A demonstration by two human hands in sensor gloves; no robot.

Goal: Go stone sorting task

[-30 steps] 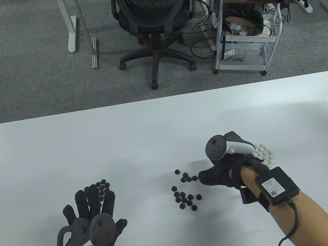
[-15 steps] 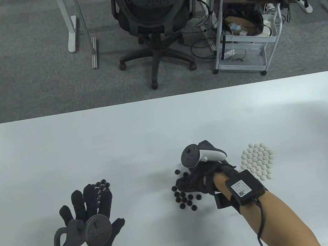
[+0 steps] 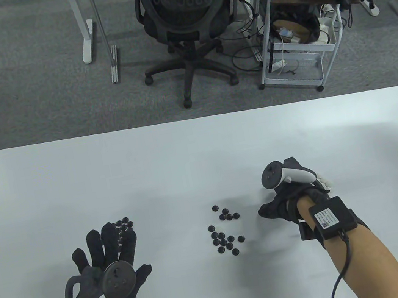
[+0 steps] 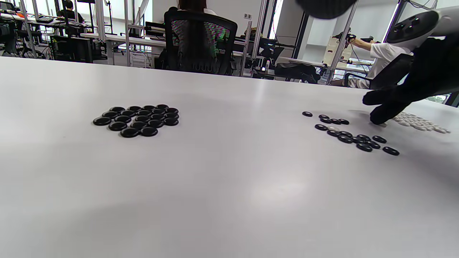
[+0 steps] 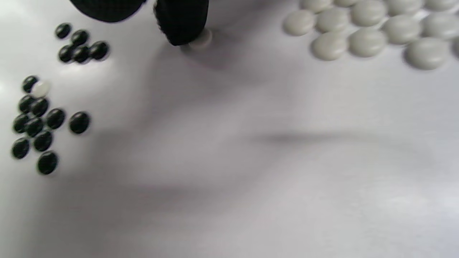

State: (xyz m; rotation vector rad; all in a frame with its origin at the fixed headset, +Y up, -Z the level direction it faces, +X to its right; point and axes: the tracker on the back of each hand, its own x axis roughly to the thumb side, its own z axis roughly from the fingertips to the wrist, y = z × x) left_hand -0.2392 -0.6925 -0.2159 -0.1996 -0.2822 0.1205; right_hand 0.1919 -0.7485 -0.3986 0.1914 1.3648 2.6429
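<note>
three groups of stones lie on the counter (image 3: 185, 159): a tidy black pile (image 4: 138, 120) under the left hand's fingertips, a tidy white pile (image 5: 373, 32) mostly hidden beneath the right hand in the table view, and a loose middle cluster (image 3: 225, 231) between them, mostly black with one white stone (image 5: 40, 89) left. right hand (image 3: 289, 202) presses a single white stone (image 5: 200, 37) under one fingertip (sliding beats lifting, probably), near the white pile but not touching. left hand (image 3: 106, 265) lies flat, fingers spread, holding nothing, likely fencing the black pile.
</note>
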